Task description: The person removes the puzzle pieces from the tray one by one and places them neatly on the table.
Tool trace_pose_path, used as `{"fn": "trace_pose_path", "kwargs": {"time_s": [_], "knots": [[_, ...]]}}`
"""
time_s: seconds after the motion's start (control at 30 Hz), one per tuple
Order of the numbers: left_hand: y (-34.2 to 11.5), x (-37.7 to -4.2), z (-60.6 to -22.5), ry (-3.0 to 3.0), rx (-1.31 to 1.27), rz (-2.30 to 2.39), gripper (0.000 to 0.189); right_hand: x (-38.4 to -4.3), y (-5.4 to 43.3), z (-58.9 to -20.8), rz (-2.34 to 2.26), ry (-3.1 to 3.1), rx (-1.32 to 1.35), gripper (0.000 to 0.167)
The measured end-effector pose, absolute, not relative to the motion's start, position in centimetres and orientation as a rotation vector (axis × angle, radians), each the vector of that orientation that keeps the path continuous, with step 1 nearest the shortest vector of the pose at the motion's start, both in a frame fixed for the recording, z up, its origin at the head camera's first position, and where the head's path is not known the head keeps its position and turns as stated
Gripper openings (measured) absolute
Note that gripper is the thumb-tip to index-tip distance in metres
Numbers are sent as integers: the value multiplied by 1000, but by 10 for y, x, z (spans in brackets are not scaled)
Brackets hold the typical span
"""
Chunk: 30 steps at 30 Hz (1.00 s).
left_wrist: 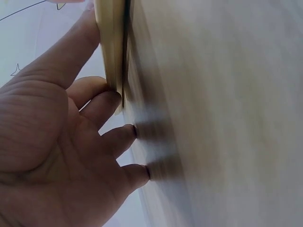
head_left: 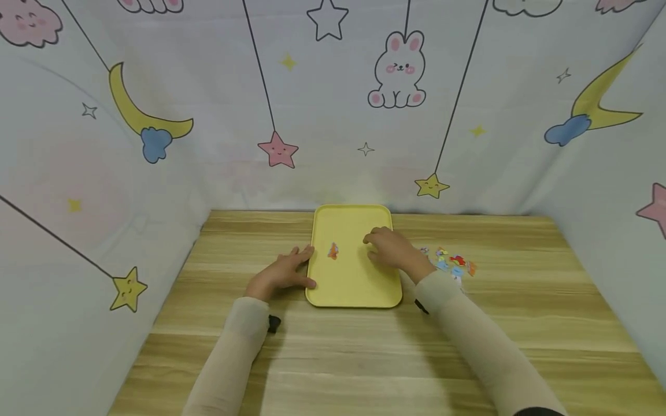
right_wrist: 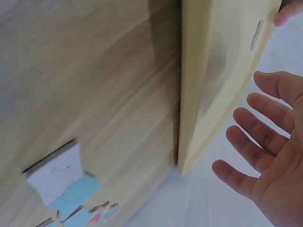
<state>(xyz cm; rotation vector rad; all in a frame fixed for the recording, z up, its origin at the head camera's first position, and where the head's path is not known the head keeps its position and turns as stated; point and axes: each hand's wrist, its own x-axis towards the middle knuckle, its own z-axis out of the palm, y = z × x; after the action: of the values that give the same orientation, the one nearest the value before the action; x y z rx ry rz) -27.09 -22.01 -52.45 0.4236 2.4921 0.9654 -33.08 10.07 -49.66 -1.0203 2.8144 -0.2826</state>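
Observation:
A yellow tray [head_left: 354, 292] lies on the wooden table, with one small orange-and-grey flat cutout [head_left: 333, 251] in its left half. My left hand [head_left: 285, 270] is spread at the tray's left side, its thumb and fingertips touching the rim. In the left wrist view, two of its fingers [left_wrist: 137, 176] rest on the tabletop beside the tray. Over the tray's right half hovers my right hand [head_left: 392, 249], its fingers loosely bent and nothing held, as the right wrist view shows. Right of the tray, several colourful flat cutouts [head_left: 457, 260] lie in a loose pile, partly behind my right forearm.
The wooden table [head_left: 333, 358] meets a white cloth backdrop [head_left: 333, 179] printed with stars, moons and a rabbit, on the back and both sides. A small black object [head_left: 273, 323] shows by my left wrist, and another dark piece [head_left: 421, 306] under my right wrist.

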Motion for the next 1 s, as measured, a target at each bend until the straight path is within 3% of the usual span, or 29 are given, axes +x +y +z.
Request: {"fn": "trace_pose_path", "kwargs": {"time_s": [1.0], "knots": [[-220,-270,-525,2502,431,945,105,-335,41,-499,-278,2698,-978,43]]}}
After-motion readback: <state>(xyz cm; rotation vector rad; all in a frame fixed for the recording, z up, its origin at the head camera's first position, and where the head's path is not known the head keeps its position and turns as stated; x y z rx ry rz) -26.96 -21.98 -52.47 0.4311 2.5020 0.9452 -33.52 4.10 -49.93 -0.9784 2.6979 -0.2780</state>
